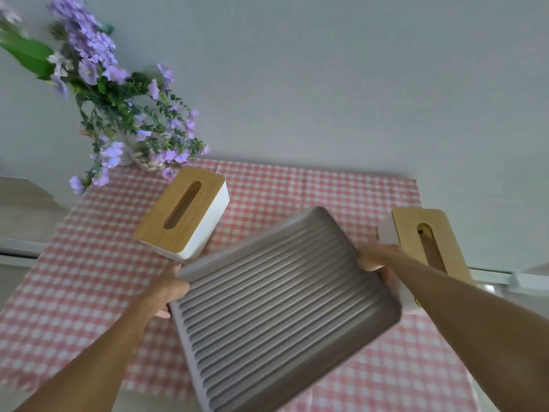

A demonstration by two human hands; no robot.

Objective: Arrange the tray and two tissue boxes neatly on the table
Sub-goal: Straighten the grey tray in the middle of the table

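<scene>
Both forearms reach forward, and the left hand [166,288] and right hand [375,260] each clasp an opposite rim of the grey ribbed tray [285,304], holding it skewed over the checked tablecloth [74,281]. One tissue box [182,214] sits just beyond the tray's left corner; the other tissue box [427,242] lies behind the right wrist.

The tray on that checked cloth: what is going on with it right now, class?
A person grips the grey ribbed tray with both hands, the left hand on one side rim, the right hand on the opposite one. The tray sits skewed to the red checked tablecloth. A wood-lidded tissue box stands to its left, another to its right. Purple flowers stand at the back corner.
</scene>
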